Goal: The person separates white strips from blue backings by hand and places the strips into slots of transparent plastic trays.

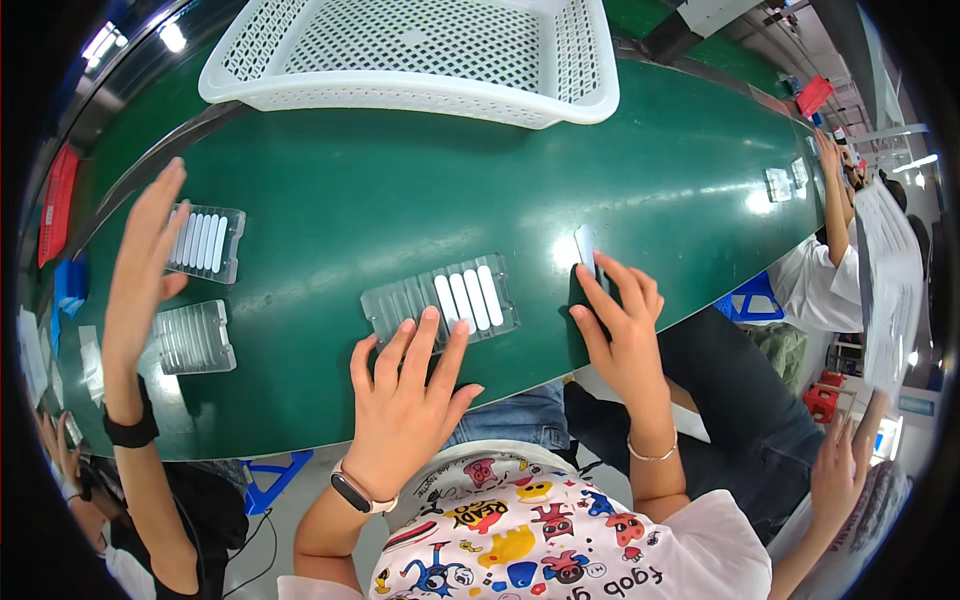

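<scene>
My left hand [405, 395] lies flat with fingers spread on the near edge of a clear ribbed tray [395, 305] that holds several white strips [468, 297] in its right half. My right hand [618, 322] rests on the green table to the tray's right, fingers pressing a dark cloth-like piece [580, 290]. One white strip [585, 243] lies on the table just beyond those fingertips. A dark band is on my left wrist and a thin bracelet on my right.
Another person's hand [140, 270] reaches over a second strip-filled tray [206, 242] at the left, with a ribbed tray [193, 337] without strips nearer. A white mesh basket [410, 55] stands at the back. More people sit at the right, near small trays [785, 180].
</scene>
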Action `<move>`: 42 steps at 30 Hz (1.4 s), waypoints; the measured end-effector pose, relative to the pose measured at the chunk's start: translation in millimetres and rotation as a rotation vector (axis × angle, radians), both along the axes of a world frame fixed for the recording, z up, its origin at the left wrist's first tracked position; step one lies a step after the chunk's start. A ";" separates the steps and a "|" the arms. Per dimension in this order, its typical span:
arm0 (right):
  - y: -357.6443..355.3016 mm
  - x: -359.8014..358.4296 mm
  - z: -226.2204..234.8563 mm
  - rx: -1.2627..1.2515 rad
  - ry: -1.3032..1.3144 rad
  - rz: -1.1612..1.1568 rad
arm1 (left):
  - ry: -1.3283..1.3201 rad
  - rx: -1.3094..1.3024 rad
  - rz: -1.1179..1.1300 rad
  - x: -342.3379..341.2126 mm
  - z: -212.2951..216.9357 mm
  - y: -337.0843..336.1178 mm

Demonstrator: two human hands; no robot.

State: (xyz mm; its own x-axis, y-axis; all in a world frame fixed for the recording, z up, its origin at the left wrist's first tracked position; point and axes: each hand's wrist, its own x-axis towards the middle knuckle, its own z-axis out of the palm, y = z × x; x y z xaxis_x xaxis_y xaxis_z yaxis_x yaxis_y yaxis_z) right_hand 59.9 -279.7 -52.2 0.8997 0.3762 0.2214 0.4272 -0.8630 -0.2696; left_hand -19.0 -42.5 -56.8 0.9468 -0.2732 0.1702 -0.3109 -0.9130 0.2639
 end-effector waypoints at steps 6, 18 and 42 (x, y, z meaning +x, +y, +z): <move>-3.8 7.4 -0.4 0.202 -0.109 -0.140 | 0.013 -0.004 0.022 10.0 2.2 -10.2; 2.9 22.2 -1.7 0.081 -0.068 -0.136 | -0.114 0.006 0.054 9.8 18.1 -17.9; 78.1 -7.4 18.1 1.203 0.647 0.315 | 0.151 -1.772 0.407 20.8 19.9 -9.8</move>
State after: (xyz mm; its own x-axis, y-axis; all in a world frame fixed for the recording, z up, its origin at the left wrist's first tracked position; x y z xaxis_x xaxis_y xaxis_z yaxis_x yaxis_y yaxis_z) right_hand 52.5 -201.6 -34.1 0.8792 0.4577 0.1321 0.0744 0.1418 -0.9871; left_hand 1.8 -52.3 -36.9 0.9338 0.3391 -0.1142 -0.0499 0.4396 0.8968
